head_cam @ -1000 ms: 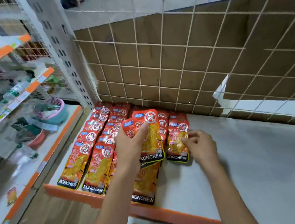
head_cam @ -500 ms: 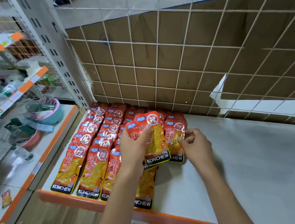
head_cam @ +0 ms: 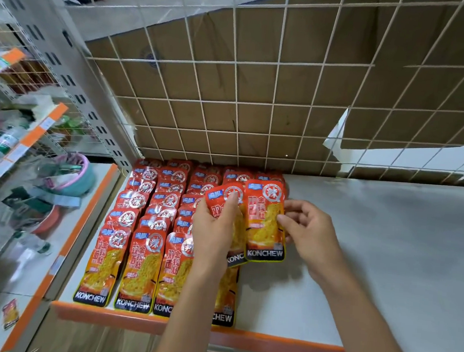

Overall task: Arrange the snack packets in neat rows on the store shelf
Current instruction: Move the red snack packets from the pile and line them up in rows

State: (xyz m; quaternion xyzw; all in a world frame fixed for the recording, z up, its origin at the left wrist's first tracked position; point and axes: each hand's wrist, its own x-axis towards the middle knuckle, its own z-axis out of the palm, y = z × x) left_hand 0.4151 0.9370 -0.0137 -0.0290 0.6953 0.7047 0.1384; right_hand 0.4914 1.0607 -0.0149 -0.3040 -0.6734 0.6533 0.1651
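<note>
Snack packets (head_cam: 140,252) lie in overlapping rows at the left end of the white shelf (head_cam: 386,259), up against the wire grid (head_cam: 231,105). Your left hand (head_cam: 215,230) grips a tilted packet (head_cam: 220,200), thumb across its front. Your right hand (head_cam: 310,233) pinches the right edge of the neighbouring packet (head_cam: 266,223), which overlaps the tilted one.

Overlapping snack packets (head_cam: 123,253) lie in rows on the white shelf (head_cam: 380,262).

The glossy red plastic snack packets (head_cam: 138,266) show yellow centres, round white emblems and black bottom bands lettered white. The flat white shelf (head_cam: 386,259) has an orange front lip (head_cam: 267,340). The square-mesh wire grid (head_cam: 236,63) is white.
</note>
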